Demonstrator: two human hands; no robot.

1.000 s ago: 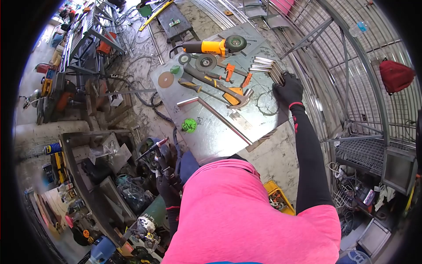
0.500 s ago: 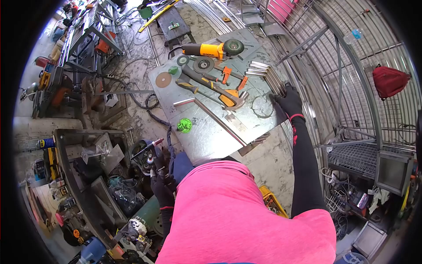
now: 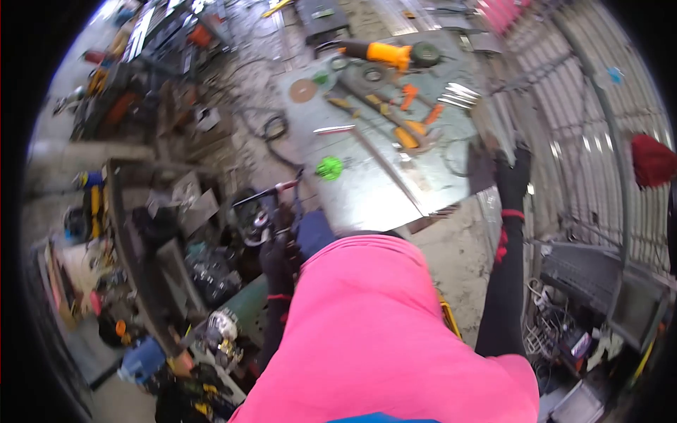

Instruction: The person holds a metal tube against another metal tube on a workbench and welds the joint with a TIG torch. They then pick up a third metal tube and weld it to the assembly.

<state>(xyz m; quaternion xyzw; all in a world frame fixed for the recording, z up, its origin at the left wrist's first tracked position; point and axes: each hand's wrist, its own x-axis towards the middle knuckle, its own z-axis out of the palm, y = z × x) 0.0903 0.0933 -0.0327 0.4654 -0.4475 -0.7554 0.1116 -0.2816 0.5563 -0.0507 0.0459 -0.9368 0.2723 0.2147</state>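
In a black glove, my left hand (image 3: 276,247) is closed round a tool (image 3: 262,220) with a bar-like red and black handle, left of the metal table (image 3: 338,211). My right hand (image 3: 513,169), also gloved, is at the table's right edge beside several metal bars (image 3: 486,125); blur hides its fingers. An L-shaped metal piece (image 3: 384,166) lies near the table's front, with a green round object (image 3: 328,168) to its left. Behind are a hammer (image 3: 412,135), orange clamps (image 3: 409,96), a yellow and black grinder (image 3: 388,53) and a brown disc (image 3: 303,90).
A dark workbench frame (image 3: 130,261) with clutter stands at the left. Hoses and a cable (image 3: 275,128) run over the floor. To the right are a metal rack (image 3: 589,77), a red bag (image 3: 652,161) and a wire-mesh shelf (image 3: 578,264). A yellow crate (image 3: 450,317) shows beside my body.
The view has swung, so the table and tools appear further right and higher, with more blur. My right hand has moved slightly away from the metal bars.
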